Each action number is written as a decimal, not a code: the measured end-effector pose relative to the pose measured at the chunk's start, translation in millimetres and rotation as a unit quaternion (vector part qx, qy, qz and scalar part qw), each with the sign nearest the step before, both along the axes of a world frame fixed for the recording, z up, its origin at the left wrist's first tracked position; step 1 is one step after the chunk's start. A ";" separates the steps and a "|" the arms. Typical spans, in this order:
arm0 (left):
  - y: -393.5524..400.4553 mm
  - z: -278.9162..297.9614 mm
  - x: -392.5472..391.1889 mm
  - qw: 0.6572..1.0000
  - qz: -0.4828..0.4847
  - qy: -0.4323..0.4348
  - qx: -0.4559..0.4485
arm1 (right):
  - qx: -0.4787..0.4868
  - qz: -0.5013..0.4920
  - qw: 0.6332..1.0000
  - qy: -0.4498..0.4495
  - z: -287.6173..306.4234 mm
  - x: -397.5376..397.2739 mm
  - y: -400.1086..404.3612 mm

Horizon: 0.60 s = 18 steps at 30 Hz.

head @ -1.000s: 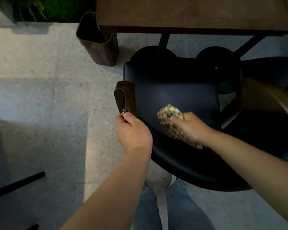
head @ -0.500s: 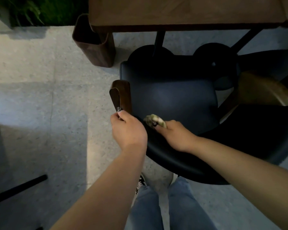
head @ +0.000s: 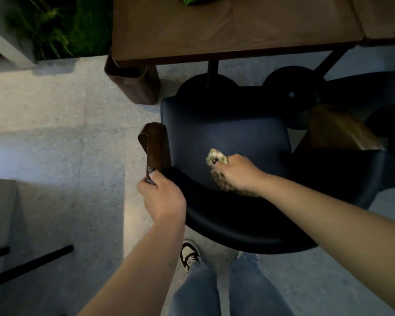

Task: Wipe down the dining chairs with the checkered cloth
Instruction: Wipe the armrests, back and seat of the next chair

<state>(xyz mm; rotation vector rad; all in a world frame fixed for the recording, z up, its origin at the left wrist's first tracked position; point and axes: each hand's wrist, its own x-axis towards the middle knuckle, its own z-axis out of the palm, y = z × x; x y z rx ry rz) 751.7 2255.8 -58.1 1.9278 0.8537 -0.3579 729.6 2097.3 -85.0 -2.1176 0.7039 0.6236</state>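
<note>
Since a moment ago, the checkered cloth [head: 217, 157] has been slid back out onto the seat [head: 226, 142], bunched in the right hand [head: 237, 172]. The armrest [head: 156, 147] is gripped by the left hand [head: 163, 197]; unwiped seat lies ahead toward the table [head: 226, 30], nearer the right hand.

Checkered cloth [head: 216, 157] (bunched, beige) pressed against a dark padded chair [head: 228, 142] seat with wooden armrests.

Bare forearms, dark-painted nails, blue jeans [head: 214, 290], black-and-white sneaker [head: 189, 255]
</note>
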 end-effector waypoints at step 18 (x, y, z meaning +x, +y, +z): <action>-19.4 1.5 -27.8 0.993 0.047 -0.046 0.096 | 0.048 0.169 0.979 -0.107 21.1 -54.2 29.0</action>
